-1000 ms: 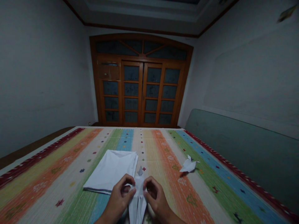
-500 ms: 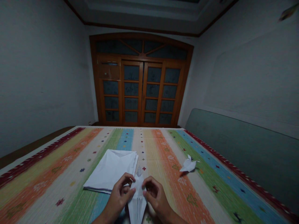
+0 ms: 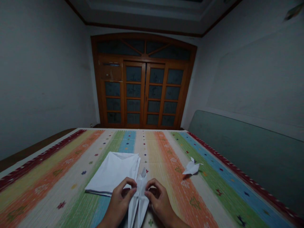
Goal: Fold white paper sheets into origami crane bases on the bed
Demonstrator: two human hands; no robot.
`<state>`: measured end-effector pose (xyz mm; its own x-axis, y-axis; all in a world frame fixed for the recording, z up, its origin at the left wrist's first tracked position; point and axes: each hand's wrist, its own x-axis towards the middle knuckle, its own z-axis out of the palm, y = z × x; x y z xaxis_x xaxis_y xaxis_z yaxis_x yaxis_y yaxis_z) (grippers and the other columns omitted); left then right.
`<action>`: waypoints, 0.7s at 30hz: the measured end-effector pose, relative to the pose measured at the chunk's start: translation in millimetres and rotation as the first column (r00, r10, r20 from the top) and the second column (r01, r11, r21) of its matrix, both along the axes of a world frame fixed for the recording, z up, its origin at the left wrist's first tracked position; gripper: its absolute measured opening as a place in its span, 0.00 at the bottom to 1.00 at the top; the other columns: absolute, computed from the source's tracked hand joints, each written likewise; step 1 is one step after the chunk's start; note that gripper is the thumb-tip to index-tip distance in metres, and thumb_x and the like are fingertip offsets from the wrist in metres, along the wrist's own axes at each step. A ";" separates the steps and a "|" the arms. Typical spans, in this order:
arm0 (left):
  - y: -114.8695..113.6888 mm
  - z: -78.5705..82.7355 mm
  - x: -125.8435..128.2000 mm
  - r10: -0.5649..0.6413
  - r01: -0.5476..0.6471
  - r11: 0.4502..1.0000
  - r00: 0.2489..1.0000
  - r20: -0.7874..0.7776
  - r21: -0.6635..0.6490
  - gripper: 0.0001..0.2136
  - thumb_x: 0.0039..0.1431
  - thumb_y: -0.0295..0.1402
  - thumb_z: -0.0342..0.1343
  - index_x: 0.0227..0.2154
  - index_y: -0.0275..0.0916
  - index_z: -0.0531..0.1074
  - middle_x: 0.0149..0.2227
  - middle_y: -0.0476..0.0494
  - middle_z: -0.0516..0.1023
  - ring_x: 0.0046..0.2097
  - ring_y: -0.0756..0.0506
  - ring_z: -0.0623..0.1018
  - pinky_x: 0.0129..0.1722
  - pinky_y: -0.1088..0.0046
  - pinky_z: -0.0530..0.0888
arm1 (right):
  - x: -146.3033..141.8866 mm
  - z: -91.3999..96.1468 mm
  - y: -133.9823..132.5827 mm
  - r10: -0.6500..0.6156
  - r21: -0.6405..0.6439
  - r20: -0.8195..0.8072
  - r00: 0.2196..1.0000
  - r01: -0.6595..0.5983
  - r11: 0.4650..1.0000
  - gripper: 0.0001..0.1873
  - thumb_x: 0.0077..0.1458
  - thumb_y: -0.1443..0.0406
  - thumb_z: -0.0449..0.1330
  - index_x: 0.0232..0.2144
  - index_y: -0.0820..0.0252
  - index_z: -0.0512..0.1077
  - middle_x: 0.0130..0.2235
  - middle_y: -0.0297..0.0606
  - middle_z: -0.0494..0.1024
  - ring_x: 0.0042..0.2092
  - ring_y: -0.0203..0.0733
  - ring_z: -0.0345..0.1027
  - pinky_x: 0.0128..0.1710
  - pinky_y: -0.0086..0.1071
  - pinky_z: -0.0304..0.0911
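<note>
One folded paper splayed wider, two hands

The folded paper sits between the left hand and the right hand. On the tablecloth, a paper stack lies to its left, a paper bird farther off to its right; doors stand beyond.

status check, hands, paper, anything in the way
Left hand and right hand pinching folded paper; its narrow flaps point toward the wearer; paper stack close by left hand; small paper figure apart, off right.
</note>
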<state>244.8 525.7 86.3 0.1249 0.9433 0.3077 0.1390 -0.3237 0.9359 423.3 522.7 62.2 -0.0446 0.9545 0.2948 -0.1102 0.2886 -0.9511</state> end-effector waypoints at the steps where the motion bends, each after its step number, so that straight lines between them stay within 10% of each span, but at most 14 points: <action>1: -0.6 -0.1 -0.1 -0.004 0.004 1.000 0.999 -0.036 0.000 0.10 0.62 0.41 0.58 0.32 0.41 0.74 0.32 0.48 0.77 0.32 0.44 0.76 0.35 0.71 0.73 | -0.6 0.8 -0.6 0.002 -0.026 0.003 1.000 -0.002 1.000 0.07 0.50 0.63 0.66 0.29 0.57 0.72 0.27 0.31 0.72 0.28 0.39 0.68 0.28 0.29 0.63; 21: -13.6 -3.1 3.8 0.066 -0.024 0.990 0.950 -0.306 0.141 0.01 0.58 0.31 0.55 0.33 0.43 0.68 0.29 0.49 0.74 0.28 0.44 0.72 0.31 0.70 0.68 | 1.4 7.1 -5.8 -0.070 0.112 0.066 0.995 0.062 0.992 0.03 0.54 0.65 0.61 0.29 0.58 0.73 0.31 0.35 0.75 0.35 0.43 0.70 0.37 0.33 0.64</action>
<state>248.6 512.1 83.2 0.1923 0.9029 0.3845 0.4317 -0.4297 0.7931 424.7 516.9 69.3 -0.0064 0.9181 0.3962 -0.0219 0.3960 -0.9180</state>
